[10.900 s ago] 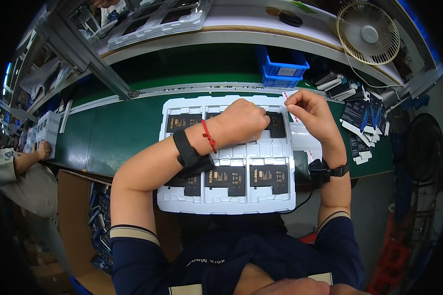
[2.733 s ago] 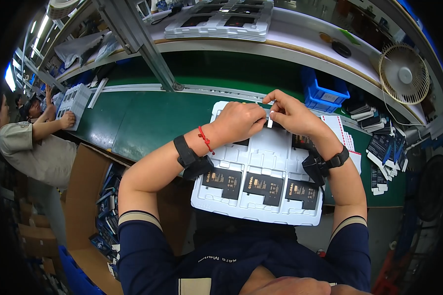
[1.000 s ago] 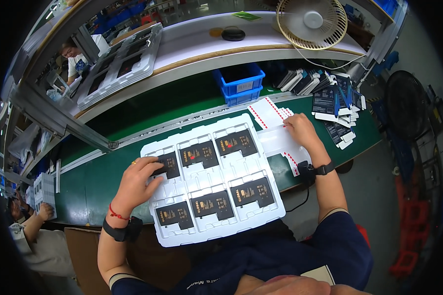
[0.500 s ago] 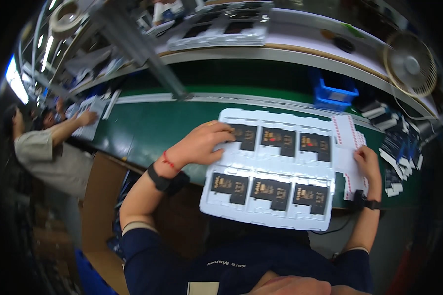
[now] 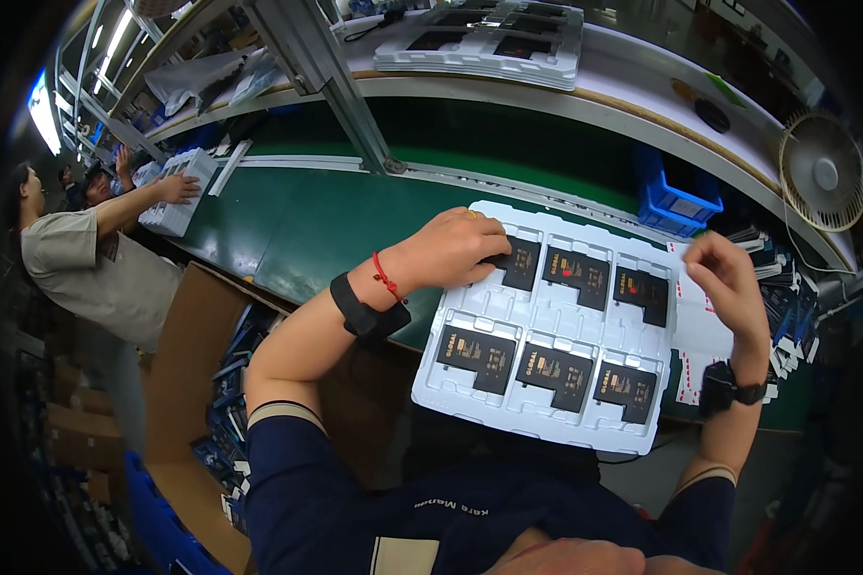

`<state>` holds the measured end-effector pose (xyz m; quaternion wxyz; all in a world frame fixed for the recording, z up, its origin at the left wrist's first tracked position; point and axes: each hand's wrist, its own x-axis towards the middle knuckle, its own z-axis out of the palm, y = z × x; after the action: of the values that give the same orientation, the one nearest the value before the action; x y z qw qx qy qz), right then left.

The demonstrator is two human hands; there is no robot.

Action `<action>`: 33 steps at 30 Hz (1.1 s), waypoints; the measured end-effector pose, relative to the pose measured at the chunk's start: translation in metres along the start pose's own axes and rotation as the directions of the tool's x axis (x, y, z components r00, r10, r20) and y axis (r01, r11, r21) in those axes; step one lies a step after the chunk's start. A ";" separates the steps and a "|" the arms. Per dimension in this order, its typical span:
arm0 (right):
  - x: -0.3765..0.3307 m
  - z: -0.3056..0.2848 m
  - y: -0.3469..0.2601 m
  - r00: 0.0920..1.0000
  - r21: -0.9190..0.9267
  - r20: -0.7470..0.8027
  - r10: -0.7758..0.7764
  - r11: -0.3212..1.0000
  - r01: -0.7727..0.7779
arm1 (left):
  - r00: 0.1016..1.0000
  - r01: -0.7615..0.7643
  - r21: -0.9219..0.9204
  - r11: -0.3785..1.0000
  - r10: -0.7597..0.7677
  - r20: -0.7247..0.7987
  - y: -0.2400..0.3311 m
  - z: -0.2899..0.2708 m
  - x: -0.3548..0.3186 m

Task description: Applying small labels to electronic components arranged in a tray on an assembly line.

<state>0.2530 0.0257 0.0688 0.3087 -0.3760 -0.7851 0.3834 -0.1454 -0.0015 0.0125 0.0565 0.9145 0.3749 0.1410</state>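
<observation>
A white plastic tray (image 5: 508,309) holds two rows of flat black batteries, each with a notched corner and gold print. My left hand (image 5: 451,247) is closed at the tray's far left pocket, its fingertips bent over the edge of the battery (image 5: 521,266) there and hiding part of it. Small red spots show on the far middle battery (image 5: 575,278) and the far right battery (image 5: 641,295). My right hand (image 5: 734,283) is raised over a white sticker sheet (image 5: 697,331) with red marks, thumb and fingertips pinched together. Whatever they hold is too small to make out.
Behind the tray stand blue bins (image 5: 679,196). Small boxes (image 5: 786,297) are heaped at the right, below a fan (image 5: 823,172). More trays lie stacked on the shelf (image 5: 623,91). An open carton (image 5: 187,374) is at my left; a co-worker (image 5: 96,249) handles trays farther left.
My right hand has lifted off the sticker sheet, turning inward toward the tray with its fingertips pinched. My left hand stays at the far left battery. The whole view has shifted and tilted slightly.
</observation>
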 end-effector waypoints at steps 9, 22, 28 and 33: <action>0.103 0.101 -0.051 0.959 -0.049 0.277 -0.060 0.996 0.076 | 0.976 -0.072 0.176 0.982 0.106 -0.190 -0.002 0.006 -0.007; 0.137 0.167 -0.021 0.949 0.205 0.314 0.041 0.973 -0.110 | 0.824 0.017 0.047 0.999 0.013 -0.567 -0.006 0.016 -0.012; 0.137 0.173 -0.022 0.956 0.174 0.293 0.014 0.982 -0.068 | 0.817 0.020 0.031 0.999 0.001 -0.577 -0.007 0.018 -0.012; 0.134 0.177 -0.022 0.968 0.095 0.249 -0.026 0.996 0.002 | 0.819 0.016 0.026 1.000 0.001 -0.573 -0.005 0.018 -0.012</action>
<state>0.0377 0.0615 0.0219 0.2274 -0.3044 -0.8015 0.4618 -0.1512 -0.0062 -0.0085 -0.0716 0.8291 0.3802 0.4036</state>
